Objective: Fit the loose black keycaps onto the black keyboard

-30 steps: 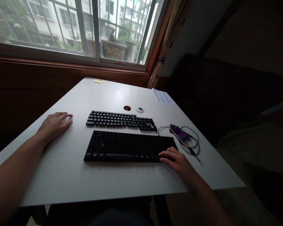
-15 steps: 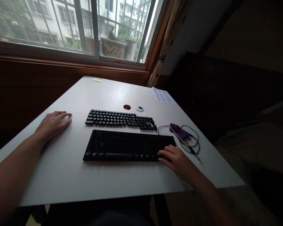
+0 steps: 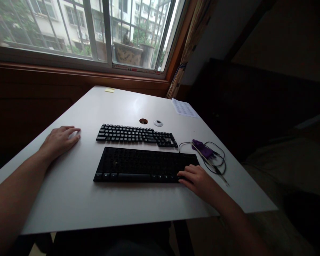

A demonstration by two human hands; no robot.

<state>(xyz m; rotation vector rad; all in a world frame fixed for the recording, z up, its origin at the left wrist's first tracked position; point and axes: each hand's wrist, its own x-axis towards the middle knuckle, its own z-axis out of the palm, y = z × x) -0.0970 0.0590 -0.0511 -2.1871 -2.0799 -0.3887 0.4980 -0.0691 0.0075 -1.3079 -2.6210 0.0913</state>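
Resting at the near right corner of the black keyboard (image 3: 141, 161), my right grip (image 3: 194, 177) has its thumb and fingers drawn close over the end of the bottom row; whether they are pinching a key or only touching the frame, I cannot tell. The keyboard stretches leftward from those fingers, flat on the white counter (image 3: 96, 206), with most of its face dark and bare and a strip of keys along the edge nearest me. I judge it light for its length and stiff, a smooth plastic shell that could slide under a sideways push. I would take it by its two short ends or by the outer rim, sparing the bare middle, where the small fittings look easiest to harm. Beyond it, ahead and to the left of my right grip, lie the loose keys (image 3: 128, 133) in close rows. Each should be hard, tiny and nearly weightless, best pinched by two opposite sides, since a careless knuckle could scatter its neighbours. My left grip (image 3: 60, 140) lies on the counter well left of the keyboard, fingers slightly apart, with nothing seen in it. Past my right grip, a purple cloth (image 3: 202, 149) lies among loops of thin cable (image 3: 224, 156).
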